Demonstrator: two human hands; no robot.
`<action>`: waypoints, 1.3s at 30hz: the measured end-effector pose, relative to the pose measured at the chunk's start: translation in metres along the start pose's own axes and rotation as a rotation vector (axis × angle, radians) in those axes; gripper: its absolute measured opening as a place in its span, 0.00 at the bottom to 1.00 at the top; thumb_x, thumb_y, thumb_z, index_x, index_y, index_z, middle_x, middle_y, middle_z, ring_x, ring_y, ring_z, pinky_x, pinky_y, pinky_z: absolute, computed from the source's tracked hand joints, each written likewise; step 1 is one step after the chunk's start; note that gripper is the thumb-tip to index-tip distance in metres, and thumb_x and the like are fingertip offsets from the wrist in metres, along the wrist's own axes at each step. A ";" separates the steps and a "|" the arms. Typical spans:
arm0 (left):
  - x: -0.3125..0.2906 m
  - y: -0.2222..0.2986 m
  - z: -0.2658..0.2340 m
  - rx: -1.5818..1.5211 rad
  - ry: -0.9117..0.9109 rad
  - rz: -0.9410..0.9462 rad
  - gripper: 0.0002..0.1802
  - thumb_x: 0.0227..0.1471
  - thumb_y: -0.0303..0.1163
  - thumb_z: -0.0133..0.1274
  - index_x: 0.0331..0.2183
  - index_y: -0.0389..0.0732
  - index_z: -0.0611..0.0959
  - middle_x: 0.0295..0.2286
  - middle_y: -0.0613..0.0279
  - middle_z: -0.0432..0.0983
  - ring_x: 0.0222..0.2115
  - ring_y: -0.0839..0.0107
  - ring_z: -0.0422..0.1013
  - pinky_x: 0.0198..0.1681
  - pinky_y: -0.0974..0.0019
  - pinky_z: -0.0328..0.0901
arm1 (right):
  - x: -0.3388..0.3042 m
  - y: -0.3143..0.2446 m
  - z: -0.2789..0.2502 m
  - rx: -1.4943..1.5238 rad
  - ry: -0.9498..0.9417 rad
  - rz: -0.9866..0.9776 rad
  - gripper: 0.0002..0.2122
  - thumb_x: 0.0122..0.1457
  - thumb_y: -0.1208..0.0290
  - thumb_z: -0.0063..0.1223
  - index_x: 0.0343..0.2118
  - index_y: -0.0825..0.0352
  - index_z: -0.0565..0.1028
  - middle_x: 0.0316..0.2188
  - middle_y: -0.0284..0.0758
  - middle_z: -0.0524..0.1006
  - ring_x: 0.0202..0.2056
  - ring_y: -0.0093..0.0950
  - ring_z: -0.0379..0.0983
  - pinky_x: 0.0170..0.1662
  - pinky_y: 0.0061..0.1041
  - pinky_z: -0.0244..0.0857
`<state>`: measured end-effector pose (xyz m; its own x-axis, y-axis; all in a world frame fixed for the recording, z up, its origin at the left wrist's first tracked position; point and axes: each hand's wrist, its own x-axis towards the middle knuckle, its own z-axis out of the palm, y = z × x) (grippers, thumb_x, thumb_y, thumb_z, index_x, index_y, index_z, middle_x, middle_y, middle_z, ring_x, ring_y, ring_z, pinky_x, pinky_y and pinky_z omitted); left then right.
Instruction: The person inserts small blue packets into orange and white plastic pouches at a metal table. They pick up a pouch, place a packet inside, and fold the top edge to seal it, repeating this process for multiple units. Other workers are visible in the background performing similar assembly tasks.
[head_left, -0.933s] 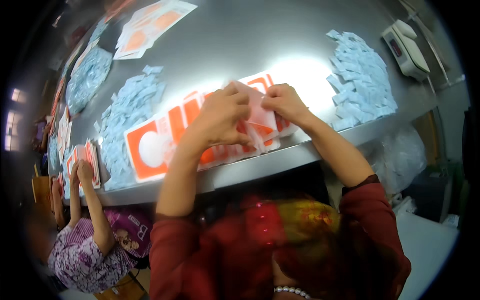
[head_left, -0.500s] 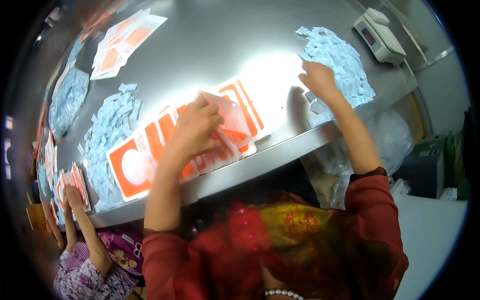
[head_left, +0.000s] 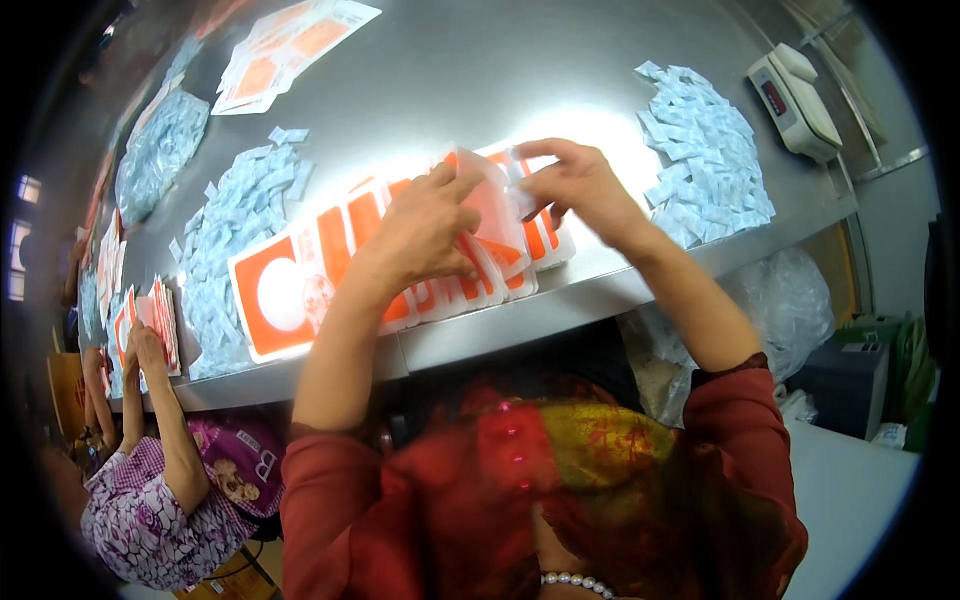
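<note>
A row of overlapping orange-and-white flat pouches [head_left: 268, 335] lies along the table's front edge. My left hand [head_left: 425, 225] is closed on the raised mouth of one pouch [head_left: 492, 212] towards the row's right end. Right beside that mouth is my right hand [head_left: 590, 195], with a small pale sachet [head_left: 519, 198] pinched between thumb and fingers. Whether it is one sachet or more I cannot tell. A heap of light blue sachets [head_left: 705, 160] lies to the right of my right hand, and another heap [head_left: 240, 210] is left of the row.
A white digital scale [head_left: 797, 105] stands at the table's far right. Flat orange-and-white packs [head_left: 295, 50] lie at the back left, near a clear bag of blue sachets [head_left: 160, 155]. At the left, a co-worker's hands [head_left: 148, 350] hold a bundle of pouches. A clear plastic bag [head_left: 785, 300] hangs below the table.
My right hand has moved left from the right-hand sachet heap to the mouth of the held pouch, with a sachet in its fingers. My left hand keeps its grip there. The view has shifted slightly.
</note>
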<state>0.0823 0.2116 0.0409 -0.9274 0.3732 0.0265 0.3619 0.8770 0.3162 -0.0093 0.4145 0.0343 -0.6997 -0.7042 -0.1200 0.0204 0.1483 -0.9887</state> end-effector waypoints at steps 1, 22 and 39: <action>-0.002 -0.001 0.000 -0.009 0.006 0.000 0.23 0.17 0.39 0.69 0.23 0.38 0.82 0.46 0.58 0.70 0.38 0.61 0.64 0.39 0.61 0.65 | 0.001 -0.004 0.012 -0.053 0.019 0.010 0.16 0.56 0.69 0.51 0.45 0.73 0.71 0.24 0.34 0.78 0.25 0.20 0.75 0.24 0.15 0.64; 0.002 -0.005 0.000 -0.039 0.391 0.190 0.33 0.21 0.43 0.66 0.35 0.42 0.77 0.49 0.62 0.67 0.49 0.55 0.63 0.51 0.51 0.59 | -0.013 0.007 0.055 -0.176 -0.038 0.058 0.09 0.50 0.72 0.42 0.27 0.74 0.69 0.19 0.39 0.70 0.24 0.27 0.67 0.28 0.29 0.61; 0.006 -0.006 0.003 -0.026 0.073 0.117 0.26 0.21 0.50 0.66 0.19 0.40 0.76 0.24 0.61 0.71 0.40 0.60 0.66 0.59 0.45 0.47 | -0.035 0.082 -0.141 -1.632 0.203 0.081 0.12 0.43 0.80 0.48 0.32 0.64 0.78 0.35 0.37 0.76 0.44 0.38 0.68 0.44 0.34 0.65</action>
<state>0.0751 0.2095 0.0366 -0.8836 0.4487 0.1337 0.4666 0.8200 0.3315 -0.0838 0.5487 -0.0297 -0.8135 -0.5812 -0.0205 -0.5759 0.8000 0.1682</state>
